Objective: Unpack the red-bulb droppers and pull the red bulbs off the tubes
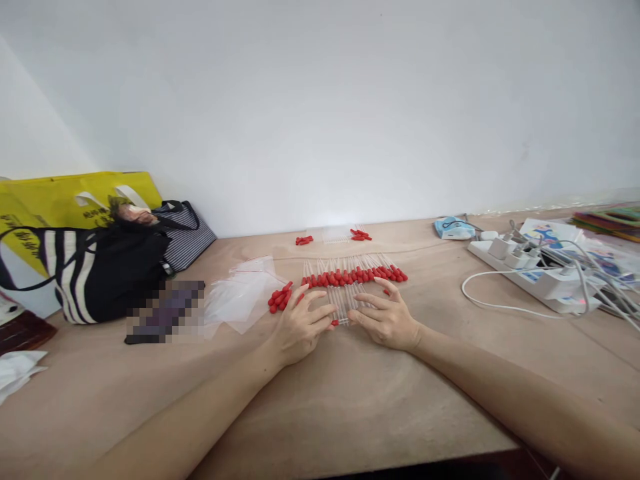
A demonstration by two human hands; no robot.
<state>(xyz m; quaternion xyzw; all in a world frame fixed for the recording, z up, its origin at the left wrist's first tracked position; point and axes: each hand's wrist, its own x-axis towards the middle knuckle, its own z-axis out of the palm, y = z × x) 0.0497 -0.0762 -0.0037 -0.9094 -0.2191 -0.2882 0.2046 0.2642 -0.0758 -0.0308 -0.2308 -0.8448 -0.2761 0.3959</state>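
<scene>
My left hand is closed, its fingertips on a small red rubber bulb. Facing it, my right hand pinches the end of a thin clear tube that lies crosswise toward that bulb; its fingertips partly hide the grip. Just beyond, loose clear tubes lie side by side between my hands. Behind these runs a row of droppers, red bulbs toward me and clear stems pointing to the wall. A pile of red bulbs sits beside my left fingers.
Clear zip bags lie left of the bulbs. Two small groups of red bulbs rest near the wall. A black bag stands at left. On the right are a power strip with cables and a blue mask.
</scene>
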